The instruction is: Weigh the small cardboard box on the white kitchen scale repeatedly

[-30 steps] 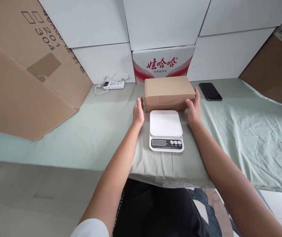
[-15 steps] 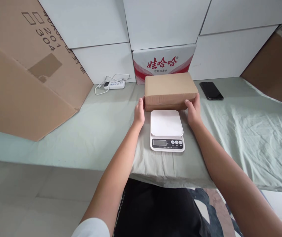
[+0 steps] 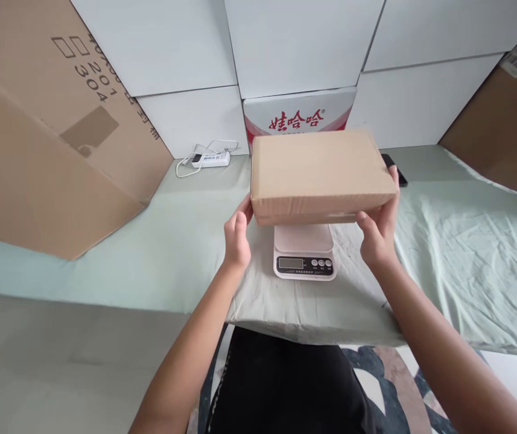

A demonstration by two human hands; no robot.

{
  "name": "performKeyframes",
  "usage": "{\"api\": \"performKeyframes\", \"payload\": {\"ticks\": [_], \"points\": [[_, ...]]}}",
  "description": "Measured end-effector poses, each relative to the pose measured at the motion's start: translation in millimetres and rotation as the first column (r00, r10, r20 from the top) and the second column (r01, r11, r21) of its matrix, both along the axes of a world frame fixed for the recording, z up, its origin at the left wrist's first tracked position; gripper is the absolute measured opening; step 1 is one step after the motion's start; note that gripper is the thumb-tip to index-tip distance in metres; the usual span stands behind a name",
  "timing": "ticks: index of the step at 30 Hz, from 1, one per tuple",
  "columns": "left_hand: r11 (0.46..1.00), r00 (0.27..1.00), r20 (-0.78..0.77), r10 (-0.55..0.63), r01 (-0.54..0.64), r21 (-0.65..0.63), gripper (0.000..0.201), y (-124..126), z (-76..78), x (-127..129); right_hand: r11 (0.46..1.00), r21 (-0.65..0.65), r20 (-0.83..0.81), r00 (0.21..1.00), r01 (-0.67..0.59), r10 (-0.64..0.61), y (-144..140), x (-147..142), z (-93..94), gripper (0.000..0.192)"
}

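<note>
Fingers (image 3: 240, 226) grip plain carton (image 3: 319, 172) below 娃哈哈 box (image 3: 298, 114).

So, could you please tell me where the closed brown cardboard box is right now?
In the head view, the closed brown cardboard box is centred, held between the left hand and right hand, above the white digital scale.

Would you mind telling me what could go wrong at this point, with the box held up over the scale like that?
The cardboard box is gripped only at its ends by the left hand and right hand; a slip might drop it onto the scale. The box is wider than the platform, so it may overhang and hide the display. The phone lies close behind the right hand and could get nudged.
</note>
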State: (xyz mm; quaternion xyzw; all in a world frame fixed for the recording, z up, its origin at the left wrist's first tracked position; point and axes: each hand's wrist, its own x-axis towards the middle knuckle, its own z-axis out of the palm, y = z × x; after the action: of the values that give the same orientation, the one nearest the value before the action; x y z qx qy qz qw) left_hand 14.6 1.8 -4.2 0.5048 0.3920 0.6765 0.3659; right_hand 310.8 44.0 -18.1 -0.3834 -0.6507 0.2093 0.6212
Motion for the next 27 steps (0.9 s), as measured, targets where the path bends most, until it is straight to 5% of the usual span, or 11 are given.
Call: {"api": "performKeyframes", "payload": {"ticks": [3, 8, 17, 27], "points": [[0.999, 1.0, -0.028, -0.009, 0.008, -0.032, 0.077, -25.9, -13.5, 0.1, 0.999, -0.011, 0.001, 0.999, 0.052, -0.052, -23.5, 0.9, -13.8, 0.109], [0.999, 1.0, -0.031, -0.006, 0.004, -0.046, 0.073, -31.5, -27.3, 5.8, 0.99, 0.026, -0.033, 0.99, 0.138, -0.137, -33.4, -7.7, -22.0, 0.102], [0.993, 0.998, -0.063, 0.01, -0.017, -0.115, 0.079, -31.1, -27.1, 2.8, 0.984, 0.047, 0.015, 0.984, 0.174, -0.175, -38.2, -8.9, -19.1, 0.083], [0.993, 0.997, -0.076, 0.009, -0.018, -0.12, 0.078, -31.6, -25.5, 2.5, 0.979, 0.047, 0.029, 0.98, 0.197, -0.198, -39.3, -10.9, -16.9, 0.083]]}}
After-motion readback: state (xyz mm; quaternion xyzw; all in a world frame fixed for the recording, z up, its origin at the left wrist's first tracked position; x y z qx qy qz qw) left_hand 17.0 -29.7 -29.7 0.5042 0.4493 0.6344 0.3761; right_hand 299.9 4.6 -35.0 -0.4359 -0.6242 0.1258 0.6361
